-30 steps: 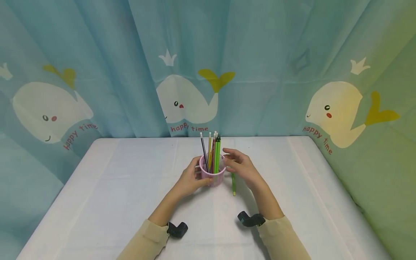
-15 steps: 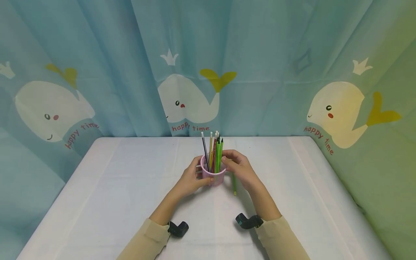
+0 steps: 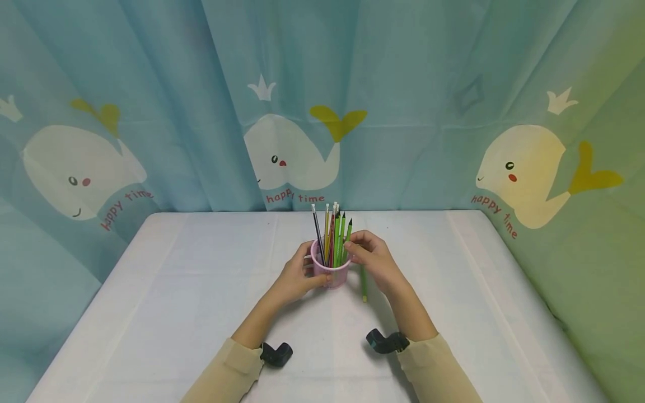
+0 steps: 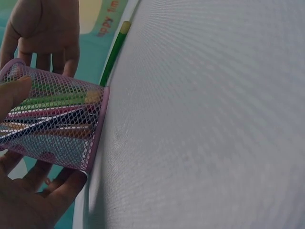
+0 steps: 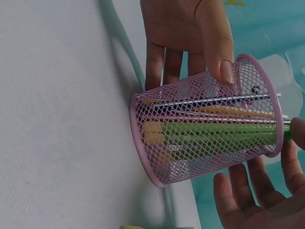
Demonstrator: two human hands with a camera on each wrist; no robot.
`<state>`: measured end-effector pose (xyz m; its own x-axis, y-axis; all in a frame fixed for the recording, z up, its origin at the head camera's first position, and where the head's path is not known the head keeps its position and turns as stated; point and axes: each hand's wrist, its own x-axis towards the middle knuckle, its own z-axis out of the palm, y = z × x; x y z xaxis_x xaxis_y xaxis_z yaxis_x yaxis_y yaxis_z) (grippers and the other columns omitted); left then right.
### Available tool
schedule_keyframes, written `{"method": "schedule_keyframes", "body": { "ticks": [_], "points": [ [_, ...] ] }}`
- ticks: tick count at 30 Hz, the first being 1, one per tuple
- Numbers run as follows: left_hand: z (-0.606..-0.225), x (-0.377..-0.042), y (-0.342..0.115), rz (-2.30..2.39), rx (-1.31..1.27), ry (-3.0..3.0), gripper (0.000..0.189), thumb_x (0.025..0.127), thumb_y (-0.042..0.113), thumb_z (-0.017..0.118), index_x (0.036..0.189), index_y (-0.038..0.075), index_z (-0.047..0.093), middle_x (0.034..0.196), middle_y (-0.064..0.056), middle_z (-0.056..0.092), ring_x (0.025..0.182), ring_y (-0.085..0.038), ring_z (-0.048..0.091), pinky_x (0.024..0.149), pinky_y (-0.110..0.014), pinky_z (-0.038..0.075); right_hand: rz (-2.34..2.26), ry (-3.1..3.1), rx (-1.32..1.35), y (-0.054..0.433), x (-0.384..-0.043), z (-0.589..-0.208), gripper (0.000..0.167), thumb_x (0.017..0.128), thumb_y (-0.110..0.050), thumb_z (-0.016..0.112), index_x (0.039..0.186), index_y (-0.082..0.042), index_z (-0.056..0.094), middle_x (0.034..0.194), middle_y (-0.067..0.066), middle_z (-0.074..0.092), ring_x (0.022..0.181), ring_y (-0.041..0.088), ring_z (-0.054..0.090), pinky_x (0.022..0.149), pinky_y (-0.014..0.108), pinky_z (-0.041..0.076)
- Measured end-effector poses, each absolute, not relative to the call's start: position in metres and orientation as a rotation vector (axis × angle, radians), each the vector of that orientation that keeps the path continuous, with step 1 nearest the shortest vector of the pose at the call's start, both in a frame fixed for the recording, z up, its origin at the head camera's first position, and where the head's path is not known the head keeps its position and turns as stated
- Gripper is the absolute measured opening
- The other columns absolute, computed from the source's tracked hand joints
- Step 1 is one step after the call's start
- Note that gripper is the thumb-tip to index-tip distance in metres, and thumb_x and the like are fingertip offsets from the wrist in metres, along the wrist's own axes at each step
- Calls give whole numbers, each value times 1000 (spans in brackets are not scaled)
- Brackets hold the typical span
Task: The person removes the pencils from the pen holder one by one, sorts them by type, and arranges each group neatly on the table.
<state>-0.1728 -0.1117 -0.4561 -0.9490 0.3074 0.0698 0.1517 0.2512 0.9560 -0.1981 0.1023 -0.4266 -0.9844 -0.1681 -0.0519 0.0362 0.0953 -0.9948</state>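
A pink mesh pencil cup (image 3: 330, 278) stands upright on the table, holding several pencils: a dark one (image 3: 317, 229), a yellow one, a red one and several green ones. My left hand (image 3: 294, 280) grips the cup from the left, thumb in front and fingers behind, as the left wrist view also shows. At the right rim, my right hand (image 3: 375, 260) pinches a green pencil (image 3: 349, 231) between thumb and forefinger; its lower part is inside the cup. In the right wrist view the thumb (image 5: 298, 132) meets that pencil just past the rim. Another green pencil (image 3: 364, 285) lies beside the cup.
A white cloth covers the table (image 3: 201, 313). Behind it hangs a blue-green curtain (image 3: 403, 112) printed with whales. Each wrist wears a black camera, one at the left sleeve (image 3: 276, 355) and one at the right (image 3: 387, 341).
My right hand has closed in from beside the cup onto a green pencil, whose tip has swung right, away from the other green ones. The left hand keeps its hold.
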Motion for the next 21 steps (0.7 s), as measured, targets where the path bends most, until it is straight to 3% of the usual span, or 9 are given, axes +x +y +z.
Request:
{"method": "schedule_keyframes", "body": {
  "ticks": [8,14,21],
  "points": [
    [-456,-173,-111,1813,443,2369,82,81,11,83,148,10,35,144,-18,48,129,-42,53,105,-49,50,-2037,2205,-147,106,-195,-418,23,99,-18,62,112,1,57,124,16,62,109,17,60,95,40,56],
    [-456,-174,-110,1814,443,2368,82,81,12,83,148,11,36,143,-18,49,128,-41,53,105,-49,49,-2100,2165,-210,112,-194,-411,20,99,-16,61,110,0,56,129,19,61,117,21,60,96,39,56],
    [-456,-173,-111,1797,438,2371,83,81,12,83,148,11,35,144,-17,48,129,-40,53,106,-47,49,-2144,2122,-276,115,-192,-407,24,99,-17,62,111,3,54,131,24,58,114,19,62,99,39,55]
  ]
}}
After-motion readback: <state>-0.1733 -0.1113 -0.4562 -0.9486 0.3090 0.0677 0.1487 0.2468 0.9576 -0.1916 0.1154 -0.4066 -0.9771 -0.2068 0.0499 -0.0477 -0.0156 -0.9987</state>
